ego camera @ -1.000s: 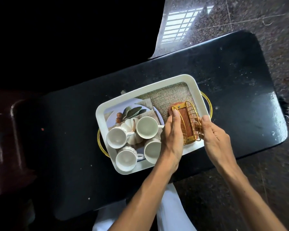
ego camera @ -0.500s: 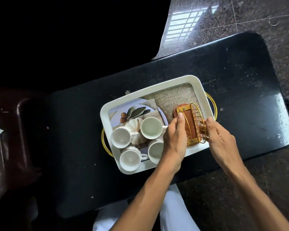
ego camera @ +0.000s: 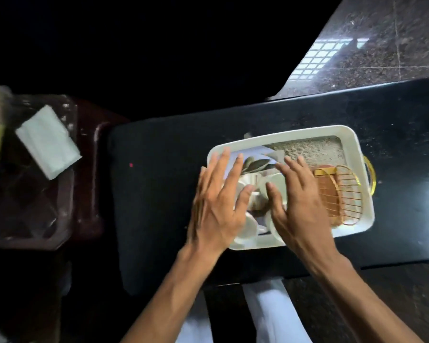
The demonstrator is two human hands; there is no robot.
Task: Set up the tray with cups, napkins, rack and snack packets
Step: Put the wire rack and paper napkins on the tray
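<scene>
My left hand (ego camera: 217, 209) and my right hand (ego camera: 299, 206) are both flat above the white tray (ego camera: 342, 131), palms down, fingers spread apart and holding nothing. The tray sits on the black table (ego camera: 159, 194). Under my hands are the white cups (ego camera: 245, 230), half hidden and blurred, on the 9 o'clock side of the tray. The gold wire rack (ego camera: 342, 194) lies inside the tray on the 3 o'clock side, just beside my right hand, on the burlap mat (ego camera: 310, 151). A folded white napkin (ego camera: 47, 142) rests far away at 9 o'clock, on a dark red chair (ego camera: 84, 169)
</scene>
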